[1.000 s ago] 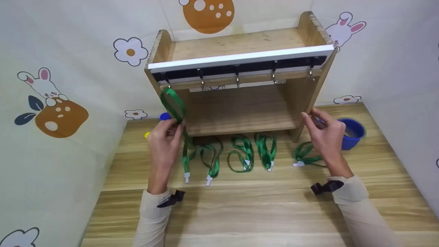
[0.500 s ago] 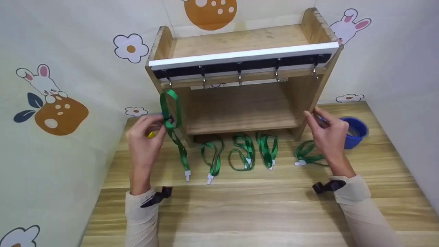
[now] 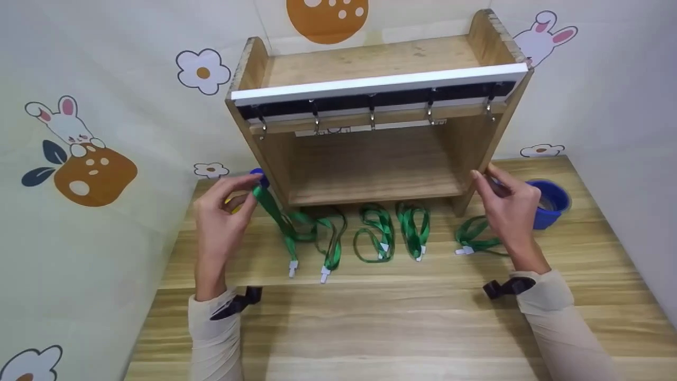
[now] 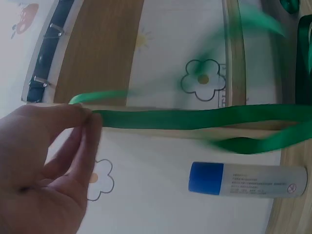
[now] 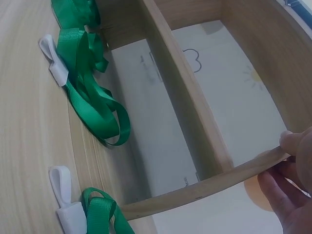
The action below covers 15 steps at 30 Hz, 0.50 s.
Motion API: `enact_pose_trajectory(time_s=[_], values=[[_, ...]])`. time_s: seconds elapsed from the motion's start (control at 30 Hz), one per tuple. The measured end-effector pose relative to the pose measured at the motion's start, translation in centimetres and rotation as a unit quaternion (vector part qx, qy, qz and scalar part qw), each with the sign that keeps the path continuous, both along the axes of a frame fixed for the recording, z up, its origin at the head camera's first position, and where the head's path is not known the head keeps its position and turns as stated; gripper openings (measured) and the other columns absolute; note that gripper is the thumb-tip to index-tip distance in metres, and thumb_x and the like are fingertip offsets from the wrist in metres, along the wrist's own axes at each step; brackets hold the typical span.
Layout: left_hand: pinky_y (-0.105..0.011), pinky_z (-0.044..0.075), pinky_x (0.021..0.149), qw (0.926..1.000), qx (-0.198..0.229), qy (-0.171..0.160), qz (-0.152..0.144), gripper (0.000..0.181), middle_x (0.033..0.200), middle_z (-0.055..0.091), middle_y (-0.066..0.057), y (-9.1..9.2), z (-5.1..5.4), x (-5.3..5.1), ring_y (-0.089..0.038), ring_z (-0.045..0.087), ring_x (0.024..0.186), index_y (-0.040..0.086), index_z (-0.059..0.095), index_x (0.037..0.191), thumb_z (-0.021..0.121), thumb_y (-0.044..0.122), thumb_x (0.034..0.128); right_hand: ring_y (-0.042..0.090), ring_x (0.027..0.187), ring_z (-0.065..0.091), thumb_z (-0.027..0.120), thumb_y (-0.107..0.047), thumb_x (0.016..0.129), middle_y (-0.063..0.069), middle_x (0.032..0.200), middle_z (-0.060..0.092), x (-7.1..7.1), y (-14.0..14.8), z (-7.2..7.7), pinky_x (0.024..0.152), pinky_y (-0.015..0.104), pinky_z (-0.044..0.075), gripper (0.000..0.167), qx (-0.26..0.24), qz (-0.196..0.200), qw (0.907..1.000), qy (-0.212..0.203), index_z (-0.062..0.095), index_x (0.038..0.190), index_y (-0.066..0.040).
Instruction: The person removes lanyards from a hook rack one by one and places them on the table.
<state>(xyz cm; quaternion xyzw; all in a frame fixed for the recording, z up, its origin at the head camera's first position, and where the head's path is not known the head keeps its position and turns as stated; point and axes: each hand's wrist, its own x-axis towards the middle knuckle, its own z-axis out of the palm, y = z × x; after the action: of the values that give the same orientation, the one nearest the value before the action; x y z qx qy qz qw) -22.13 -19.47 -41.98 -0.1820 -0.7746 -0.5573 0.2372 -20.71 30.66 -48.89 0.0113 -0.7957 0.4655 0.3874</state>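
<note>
In the head view my left hand (image 3: 219, 227), left of the wooden shelf (image 3: 370, 169), pinches a green lanyard (image 3: 272, 209) between thumb and fingertips. The strap slants down toward the table, where its white clip (image 3: 293, 269) lies; part of the strap is blurred in the left wrist view. My right hand (image 3: 510, 217) grips the front edge of the shelf's right side panel (image 5: 209, 190), thumb on one face and fingers on the other. Several metal hooks (image 3: 317, 121) on a dark strip (image 3: 399, 100) run along the shelf's top front, with nothing hanging on them.
Several more green lanyards (image 3: 378, 233) with white clips lie on the table (image 3: 402, 328) before the shelf. A blue container (image 3: 550, 211) stands at the right. A blue-capped tube (image 4: 248, 179) is beside the shelf's left side. Patterned walls enclose the table.
My left hand has moved left, away from the shelf front. The lanyard's raised loop has dropped below the pinching fingers. My right hand stays on the side panel.
</note>
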Motion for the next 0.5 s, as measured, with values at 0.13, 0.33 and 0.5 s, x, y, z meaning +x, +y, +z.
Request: enact_pose_trajectory(time_s=[0.13,0.33,0.5], values=[[-0.022,0.063,0.095,0.9990,-0.029,-0.035,0.005,0.028,0.119,0.077,-0.009,-0.34,-0.09,0.06,-0.018,0.074,0.112,0.008,0.082,0.121,0.075,-0.005,0.0973,-0.016,0.101,0.070,0.084,-0.016,0.096,0.020,0.116,0.080,-0.02,-0.03,-0.05,0.082,0.006,0.057,0.030,-0.002,0.000,1.0000,0.004,0.081,0.122,-0.003],[-0.019,0.062,0.095,0.9967,-0.069,-0.036,0.022,0.024,0.117,0.077,-0.007,-0.58,-0.01,0.19,-0.017,0.076,0.110,0.010,0.084,0.116,0.074,-0.004,0.0983,-0.011,0.101,0.073,0.085,-0.018,0.095,0.019,0.116,0.081,0.04,-0.02,-0.09,0.083,0.007,0.058,0.030,0.000,-0.004,1.0000,0.002,0.082,0.122,-0.004],[-0.023,0.064,0.094,0.9922,-0.112,-0.052,0.018,0.025,0.117,0.079,-0.007,-0.19,-0.34,0.14,-0.020,0.077,0.108,0.008,0.083,0.117,0.075,-0.005,0.0972,0.000,0.104,0.077,0.085,-0.022,0.096,0.015,0.117,0.081,0.04,0.05,-0.02,0.084,0.007,0.058,0.031,0.002,-0.011,0.9999,-0.012,0.082,0.122,-0.005]])
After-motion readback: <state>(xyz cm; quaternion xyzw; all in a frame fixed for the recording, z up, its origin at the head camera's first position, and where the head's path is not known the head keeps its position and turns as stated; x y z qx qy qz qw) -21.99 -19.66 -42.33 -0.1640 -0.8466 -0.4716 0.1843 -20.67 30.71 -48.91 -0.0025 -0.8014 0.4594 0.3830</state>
